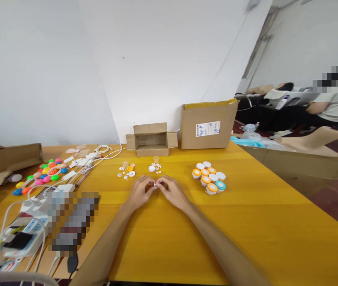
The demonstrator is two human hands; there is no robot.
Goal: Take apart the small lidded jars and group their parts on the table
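My left hand (141,191) and my right hand (170,190) meet above the middle of the wooden table, fingertips pinched together. Between them is a small white plastic piece (155,184), mostly covered by the fingers, so its exact kind cannot be made out. Just beyond my hands lie loose white parts: a white round cap (151,169) with small bits beside it, and a clear cup (156,159) behind. Further left sit an orange ring-shaped cap (130,168), a white ring (132,174) and several small white pieces.
To the right stand several small jars (212,186) with orange, white and teal lids. An open cardboard box (151,143) and a large labelled carton (209,127) are at the back. Power strips (34,228), cables, a blurred phone-like object (75,224) and colourful balls (46,172) crowd the left. A person (335,101) sits far right.
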